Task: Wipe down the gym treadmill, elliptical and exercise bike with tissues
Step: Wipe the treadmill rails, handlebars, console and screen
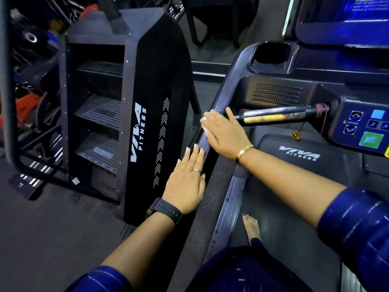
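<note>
- White tissue (203, 123) sits on the treadmill's left handrail (223, 89), just beside the metal pulse grip (273, 115); only its crumpled edge shows;
- right hand (226, 133) presses it down flat-fingered, gripping nothing; left hand (186, 182) is spread too, fingertips resting lower on that rail;
- unpinched, it could slide off the rail's outer edge toward the stair climber (155, 102), or shred;
- rail looks dark, glossy, speckled; wet or dusty, I can't tell.
</note>
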